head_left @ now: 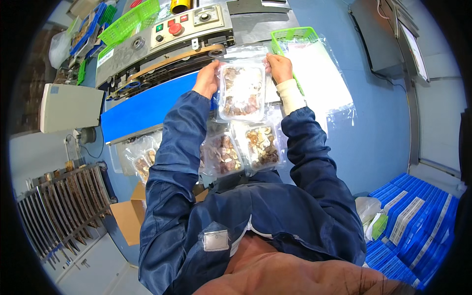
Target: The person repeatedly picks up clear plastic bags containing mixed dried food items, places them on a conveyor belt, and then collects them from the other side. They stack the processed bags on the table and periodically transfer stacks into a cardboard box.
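Note:
In the head view, a clear plastic bag holding a tray of mixed brown and pale pieces (241, 98) is held up between my two hands, its contents partly washed out by glare. My left hand (206, 78) grips its upper left edge; my right hand (278, 67) pinches the upper right. Just beyond is a sealing machine (157, 54) with a control panel, red button and blue conveyor belt (147, 105). Below the held bag lie two more bagged trays (221, 155) (261, 147), side by side, and another bagged pack (142, 164) sits partly behind my left sleeve.
A green basket (295, 33) with clear bags (329, 83) is at the right. Green and blue baskets (125, 24) stand at the back left. An open cardboard box (125, 219), a metal rack (64, 211), stacked blue crates (418, 221) and a dark cabinet (378, 34) surround me.

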`<state>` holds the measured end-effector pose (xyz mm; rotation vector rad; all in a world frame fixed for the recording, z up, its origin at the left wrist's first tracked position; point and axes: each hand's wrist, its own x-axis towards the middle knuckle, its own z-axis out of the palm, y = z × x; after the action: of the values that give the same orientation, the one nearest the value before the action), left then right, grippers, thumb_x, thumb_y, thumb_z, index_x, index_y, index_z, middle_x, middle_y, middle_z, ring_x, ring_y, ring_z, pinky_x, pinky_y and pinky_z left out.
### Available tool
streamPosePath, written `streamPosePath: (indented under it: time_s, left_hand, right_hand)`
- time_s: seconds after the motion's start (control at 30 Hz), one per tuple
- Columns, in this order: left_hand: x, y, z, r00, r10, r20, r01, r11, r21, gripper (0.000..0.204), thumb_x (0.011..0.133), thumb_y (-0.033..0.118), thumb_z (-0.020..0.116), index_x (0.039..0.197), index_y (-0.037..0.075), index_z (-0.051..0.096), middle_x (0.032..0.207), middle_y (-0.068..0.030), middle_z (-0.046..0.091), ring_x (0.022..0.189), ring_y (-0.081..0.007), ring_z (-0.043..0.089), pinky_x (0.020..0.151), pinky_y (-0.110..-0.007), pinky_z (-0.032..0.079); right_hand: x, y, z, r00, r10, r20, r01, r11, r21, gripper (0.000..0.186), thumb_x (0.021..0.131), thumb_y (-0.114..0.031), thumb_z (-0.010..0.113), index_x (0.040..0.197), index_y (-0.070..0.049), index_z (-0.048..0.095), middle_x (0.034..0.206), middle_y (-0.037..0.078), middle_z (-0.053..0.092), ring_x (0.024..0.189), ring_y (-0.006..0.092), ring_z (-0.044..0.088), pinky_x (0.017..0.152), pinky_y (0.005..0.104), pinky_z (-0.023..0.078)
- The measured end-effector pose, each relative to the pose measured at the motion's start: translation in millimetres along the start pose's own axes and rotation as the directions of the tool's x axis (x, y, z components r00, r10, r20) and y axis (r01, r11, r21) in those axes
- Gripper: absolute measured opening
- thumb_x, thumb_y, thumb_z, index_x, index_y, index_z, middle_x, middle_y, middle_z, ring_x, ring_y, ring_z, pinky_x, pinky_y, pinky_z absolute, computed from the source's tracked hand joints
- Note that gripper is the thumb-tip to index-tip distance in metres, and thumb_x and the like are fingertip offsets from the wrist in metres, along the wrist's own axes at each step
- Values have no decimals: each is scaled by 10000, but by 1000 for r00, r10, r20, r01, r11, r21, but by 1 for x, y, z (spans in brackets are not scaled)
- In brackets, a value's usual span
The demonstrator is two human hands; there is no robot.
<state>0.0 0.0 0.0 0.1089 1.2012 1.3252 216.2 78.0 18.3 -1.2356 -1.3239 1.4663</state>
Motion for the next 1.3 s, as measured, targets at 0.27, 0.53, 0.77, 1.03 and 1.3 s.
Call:
streamPosePath:
  time_s: [0.27,0.53,0.77,1.03,1.3]
  left_hand:
    - [-7,18,-29,998,35,-51,-39,996,-79,252,921,199,433,931,-8,577,881,-107,624,805,-224,597,732,-347,496]
    - [-14,27,-69,991,68,-114,-70,997,-15,240,912,210,450,918,7,578,882,-92,619,809,-212,579,742,-332,472]
    - [-41,25,-78,991,72,-114,-74,997,-19,260,932,220,422,926,2,563,874,-110,616,795,-228,587,735,-357,477]
    - [-106,-19,-41,977,188,-99,-174,975,137,207,916,215,455,927,60,592,852,-53,642,719,-112,579,574,-246,452]
    - [-75,-16,-8,979,200,37,-203,951,231,223,906,227,464,876,57,604,809,-33,622,701,-110,570,579,-226,439]
  right_hand:
    - [12,-6,34,994,32,101,-23,996,-89,283,839,-214,570,741,39,651,599,68,609,447,113,516,420,239,384]
    - [8,-11,62,965,125,228,-99,987,-123,286,830,-167,516,670,41,629,597,100,620,500,155,590,492,271,461]
    - [16,9,70,921,44,386,111,923,-369,303,835,-221,554,668,26,610,570,87,603,392,135,500,343,256,345]
    - [-56,4,15,961,74,268,-77,997,2,202,834,-214,578,792,-27,643,641,32,598,566,59,541,489,182,407]
    - [-65,-9,-20,996,62,56,-60,997,-45,236,871,-215,562,767,-11,621,621,5,577,502,42,476,441,176,347]
